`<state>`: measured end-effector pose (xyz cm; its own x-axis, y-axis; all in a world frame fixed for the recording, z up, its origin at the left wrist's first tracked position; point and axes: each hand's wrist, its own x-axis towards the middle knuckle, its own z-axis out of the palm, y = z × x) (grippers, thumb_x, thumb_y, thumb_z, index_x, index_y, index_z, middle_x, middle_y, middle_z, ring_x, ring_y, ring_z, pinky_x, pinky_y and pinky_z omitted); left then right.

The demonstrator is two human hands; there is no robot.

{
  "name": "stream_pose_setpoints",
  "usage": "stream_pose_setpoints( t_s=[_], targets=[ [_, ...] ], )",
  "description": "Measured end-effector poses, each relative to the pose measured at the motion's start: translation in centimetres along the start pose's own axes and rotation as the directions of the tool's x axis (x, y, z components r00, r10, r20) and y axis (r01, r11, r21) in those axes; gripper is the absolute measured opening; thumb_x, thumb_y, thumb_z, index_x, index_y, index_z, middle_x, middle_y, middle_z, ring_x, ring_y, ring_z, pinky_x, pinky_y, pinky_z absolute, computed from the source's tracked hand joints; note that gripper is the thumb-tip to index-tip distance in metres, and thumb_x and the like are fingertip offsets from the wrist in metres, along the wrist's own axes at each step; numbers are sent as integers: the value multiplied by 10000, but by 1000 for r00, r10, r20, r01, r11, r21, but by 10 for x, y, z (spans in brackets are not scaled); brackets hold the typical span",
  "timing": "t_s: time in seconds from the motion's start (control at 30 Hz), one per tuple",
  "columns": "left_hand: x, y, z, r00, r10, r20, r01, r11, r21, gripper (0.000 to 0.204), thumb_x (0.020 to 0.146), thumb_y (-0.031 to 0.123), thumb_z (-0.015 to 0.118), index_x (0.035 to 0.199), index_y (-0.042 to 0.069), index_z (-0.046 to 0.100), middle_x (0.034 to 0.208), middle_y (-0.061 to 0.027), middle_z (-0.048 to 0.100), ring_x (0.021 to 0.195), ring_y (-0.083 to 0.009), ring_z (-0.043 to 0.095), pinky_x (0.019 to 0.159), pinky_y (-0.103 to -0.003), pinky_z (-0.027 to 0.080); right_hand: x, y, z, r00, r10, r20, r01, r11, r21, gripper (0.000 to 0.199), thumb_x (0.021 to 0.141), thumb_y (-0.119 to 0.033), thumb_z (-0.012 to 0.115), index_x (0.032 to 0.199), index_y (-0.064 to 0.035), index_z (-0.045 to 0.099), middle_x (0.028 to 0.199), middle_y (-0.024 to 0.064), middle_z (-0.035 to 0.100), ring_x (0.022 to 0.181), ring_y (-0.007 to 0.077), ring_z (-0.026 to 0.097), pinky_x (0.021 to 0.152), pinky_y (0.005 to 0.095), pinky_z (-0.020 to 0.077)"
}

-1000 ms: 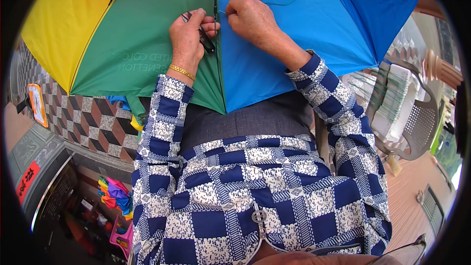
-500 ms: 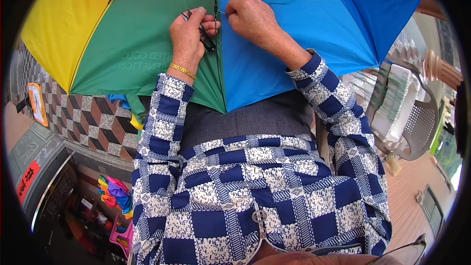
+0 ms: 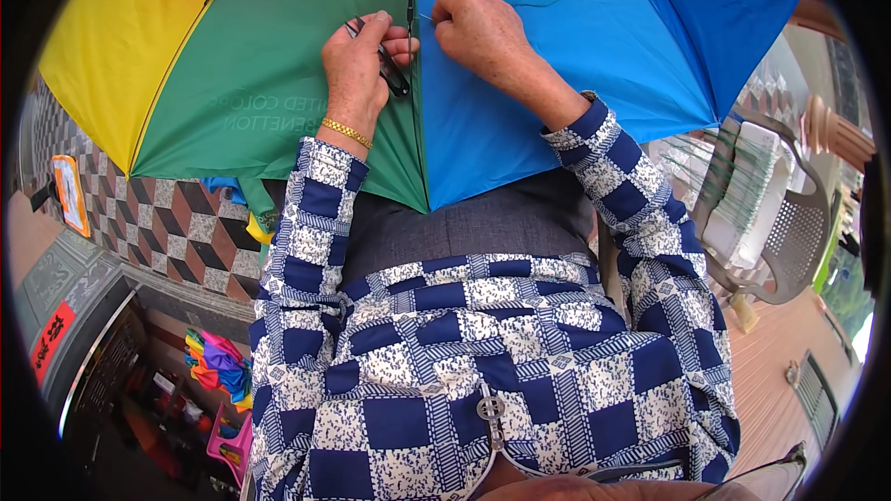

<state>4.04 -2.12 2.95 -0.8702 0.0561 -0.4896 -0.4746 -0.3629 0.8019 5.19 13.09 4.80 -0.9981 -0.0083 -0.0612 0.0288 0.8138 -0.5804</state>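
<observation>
An open umbrella (image 3: 278, 65) with yellow, green and blue panels lies across my lap, its cloth facing up. My left hand (image 3: 357, 70), with a gold bracelet at the wrist, holds small black scissors (image 3: 392, 70) against the seam between the green and blue panels. My right hand (image 3: 478, 32) rests closed on the blue panel just right of that seam, pinching a thin thread or needle that is too small to tell apart. Both hands sit close together at the seam.
A grey plastic chair (image 3: 789, 232) holding clear bags stands at my right. Patterned floor tiles (image 3: 158, 213) show at the left. A folded multicoloured umbrella (image 3: 218, 362) and a pink stool (image 3: 232, 445) lie lower left. Wooden decking (image 3: 770, 380) runs lower right.
Hardly anything differs; both hands stay at the seam, the right hand shifting only slightly.
</observation>
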Motion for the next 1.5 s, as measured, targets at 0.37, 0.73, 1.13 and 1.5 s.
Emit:
stream_pose_setpoints(
  t_s=[0.37, 0.73, 1.13, 1.5],
  targets=[
    [2, -1, -3, 1000, -21, 8, 21, 1000, 15, 152, 873, 126, 563, 920, -13, 526, 757, -103, 596, 634, -213, 625, 553, -298, 519, -1, 1, 1, 998, -59, 5, 59, 998, 5, 197, 718, -92, 517, 834, -68, 674, 759, 140, 647, 756, 327, 618, 677, 427, 488],
    [-2, -1, 1, 1000, 1, -12, 0, 1000, 21, 154, 867, 116, 578, 933, -15, 532, 745, -86, 594, 622, -193, 619, 530, -268, 496, 10, -1, 10, 999, -42, -31, 44, 994, 96, 172, 719, -90, 519, 783, -72, 677, 746, 151, 641, 738, 328, 616, 657, 438, 487],
    [1, 1, 4, 999, -20, 42, 16, 995, 103, 117, 837, 81, 600, 887, -10, 546, 692, -83, 586, 539, -167, 603, 459, -247, 459, 11, 6, 8, 996, -88, -25, 90, 989, 114, 162, 723, -118, 551, 829, -60, 659, 734, 134, 639, 719, 303, 620, 651, 398, 487],
    [-4, 4, 3, 1000, -26, -11, 26, 998, 50, 165, 849, 104, 592, 937, -21, 528, 727, -101, 594, 562, -186, 611, 472, -265, 473, -1, 4, -7, 997, -40, -65, 39, 999, -9, 171, 713, -69, 498, 783, -47, 653, 772, 159, 638, 762, 340, 609, 658, 442, 478]
  ],
)
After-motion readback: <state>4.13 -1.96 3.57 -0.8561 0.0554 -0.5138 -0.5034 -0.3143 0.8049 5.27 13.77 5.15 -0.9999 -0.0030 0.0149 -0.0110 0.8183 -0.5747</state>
